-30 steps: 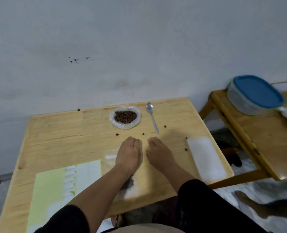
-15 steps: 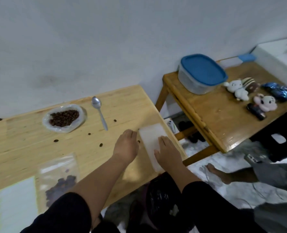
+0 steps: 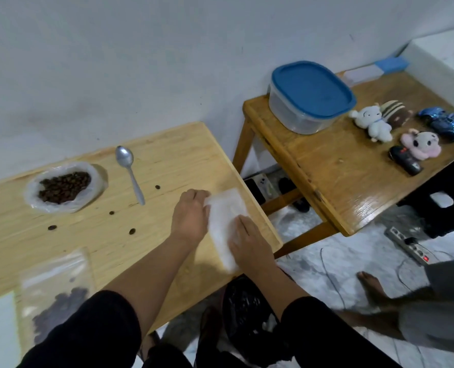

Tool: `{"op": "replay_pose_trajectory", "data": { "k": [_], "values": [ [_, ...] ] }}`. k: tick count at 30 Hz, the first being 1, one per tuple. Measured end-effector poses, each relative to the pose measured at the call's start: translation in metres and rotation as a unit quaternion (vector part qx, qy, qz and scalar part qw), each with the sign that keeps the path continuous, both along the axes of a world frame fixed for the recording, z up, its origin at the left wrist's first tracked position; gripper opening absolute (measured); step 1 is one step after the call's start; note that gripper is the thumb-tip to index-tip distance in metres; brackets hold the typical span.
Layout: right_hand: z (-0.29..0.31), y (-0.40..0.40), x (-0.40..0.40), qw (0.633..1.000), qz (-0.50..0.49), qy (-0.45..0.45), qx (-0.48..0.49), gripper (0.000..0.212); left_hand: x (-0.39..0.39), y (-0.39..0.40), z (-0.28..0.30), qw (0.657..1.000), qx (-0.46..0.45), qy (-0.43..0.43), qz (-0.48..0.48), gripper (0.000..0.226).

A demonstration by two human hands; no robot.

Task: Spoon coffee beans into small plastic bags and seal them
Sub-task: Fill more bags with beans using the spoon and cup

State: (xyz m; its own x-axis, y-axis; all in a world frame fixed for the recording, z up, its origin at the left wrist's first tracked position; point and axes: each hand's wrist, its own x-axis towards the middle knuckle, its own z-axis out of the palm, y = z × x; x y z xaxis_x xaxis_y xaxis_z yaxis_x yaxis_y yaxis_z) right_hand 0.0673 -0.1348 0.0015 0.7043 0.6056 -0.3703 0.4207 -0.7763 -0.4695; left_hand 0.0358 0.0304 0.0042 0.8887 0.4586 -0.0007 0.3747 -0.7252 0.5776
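Pale wood bench [image 3: 167, 160] against a plain white wall, second darker table off to the right. Nearest, at the lower left edge: a clear zip bag [image 3: 53, 285] lying flat with dark beans pooled in its lower half, looks already filled; seal state unreadable, blurred. Next out, both hands on the stack of empty bags [image 3: 224, 216] near the bench's right edge. Left hand [image 3: 190, 217] curled at the stack's far left corner, fingertips pinching or peeling the top layer; can't confirm it actually has one sheet separated. Right hand [image 3: 248, 241] flat, fingers spread, pressing the near end of the stack down — probably an anchor so only the top bag lifts. Judgement: picking the next empty bag, fill step not started for it. Farther out: a few loose beans [image 3: 132, 231] scattered on the wood, then the spoon [image 3: 130, 172] lying bowl-up, unheld, just right of the open bag of coffee beans [image 3: 63, 187], its rim rolled down so it sits like a dish for scooping. Supply and spoon sit within left-hand reach, well apart from the bag stack. Side table: blue-lidded container [image 3: 310, 96], small plush toys; not task-related.
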Motion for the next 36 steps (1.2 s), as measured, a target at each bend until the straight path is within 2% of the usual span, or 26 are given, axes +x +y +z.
{"op": "replay_pose_trajectory", "data": {
  "k": [2,5,8,12,15,19,24,27,33,36],
  "values": [
    [0.000,-0.003,-0.003,0.997,-0.007,-0.072,-0.015,0.061,-0.001,0.000,0.002,1.000,0.003,-0.012,-0.005,0.026],
    [0.003,0.000,0.000,0.996,0.001,-0.093,0.006,0.079,-0.002,-0.002,0.007,1.000,-0.025,-0.016,0.008,0.011],
    [0.004,0.001,0.007,0.998,-0.033,-0.059,0.005,0.061,-0.006,0.002,0.012,0.996,-0.081,-0.011,0.034,0.008],
    [0.009,0.004,0.009,0.998,-0.043,-0.040,0.002,0.056,-0.013,0.007,0.015,0.989,-0.146,0.003,0.038,0.012],
    [0.015,0.006,0.011,0.998,-0.047,-0.031,0.024,0.053,-0.017,0.006,0.022,0.981,-0.184,-0.038,0.050,0.017],
    [0.041,0.023,0.010,0.987,-0.073,-0.040,0.134,0.045,-0.022,0.005,0.044,0.964,-0.228,-0.113,0.075,0.013],
    [0.090,0.061,0.002,0.940,-0.177,0.070,0.284,0.039,-0.038,0.017,0.069,0.932,-0.308,-0.180,0.068,0.016],
    [0.109,0.082,-0.008,0.925,-0.161,0.078,0.336,0.028,-0.049,0.023,0.081,0.903,-0.378,-0.200,0.046,0.024],
    [0.139,0.122,-0.041,0.860,-0.122,0.204,0.451,0.024,-0.077,0.050,0.108,0.889,-0.364,-0.247,0.128,0.034],
    [0.146,0.145,-0.057,0.858,-0.103,0.218,0.453,0.021,-0.097,0.071,0.121,0.875,-0.368,-0.275,0.150,0.033]
  ]
}}
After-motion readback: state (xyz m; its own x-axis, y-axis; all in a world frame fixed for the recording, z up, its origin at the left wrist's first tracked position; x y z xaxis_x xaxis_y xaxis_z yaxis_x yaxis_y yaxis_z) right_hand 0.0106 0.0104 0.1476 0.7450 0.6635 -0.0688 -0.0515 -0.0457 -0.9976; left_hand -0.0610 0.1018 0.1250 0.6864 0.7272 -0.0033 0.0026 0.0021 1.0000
